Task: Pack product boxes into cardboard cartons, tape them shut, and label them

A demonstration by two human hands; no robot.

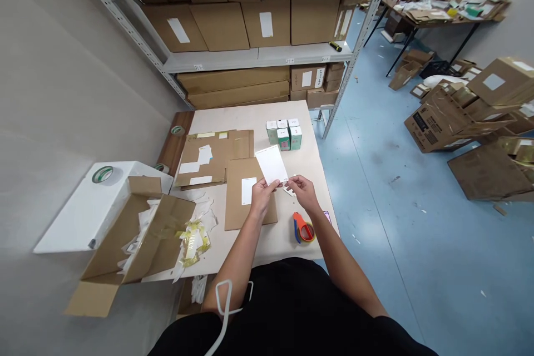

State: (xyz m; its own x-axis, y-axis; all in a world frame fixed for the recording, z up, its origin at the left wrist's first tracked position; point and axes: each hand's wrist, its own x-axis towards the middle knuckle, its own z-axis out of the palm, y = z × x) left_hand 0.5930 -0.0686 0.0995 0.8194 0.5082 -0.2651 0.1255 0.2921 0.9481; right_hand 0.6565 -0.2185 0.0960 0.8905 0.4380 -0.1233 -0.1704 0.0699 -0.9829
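A blank white label sheet [272, 163] is held up over the table, tilted. My left hand [262, 196] pinches its lower edge between thumb and fingers. At the sheet's lower right corner, the fingertips of my right hand [303, 192] are pressed together; whether they grip the corner or a small piece beside it is too small to tell. Below the sheet lies a flat brown carton [236, 211] with a white label [247, 191] on it. A tape dispenser [303, 227] with an orange handle rests near my right forearm.
Several small green-and-white boxes [283, 133] stand at the back of the table [225, 117]. Flattened cardboard [237, 144] lies left, near crumpled tape and paper scraps [194, 242]. An open carton [120, 245] of paper waste stands at the left edge. Loaded shelving [233, 60] rises behind.
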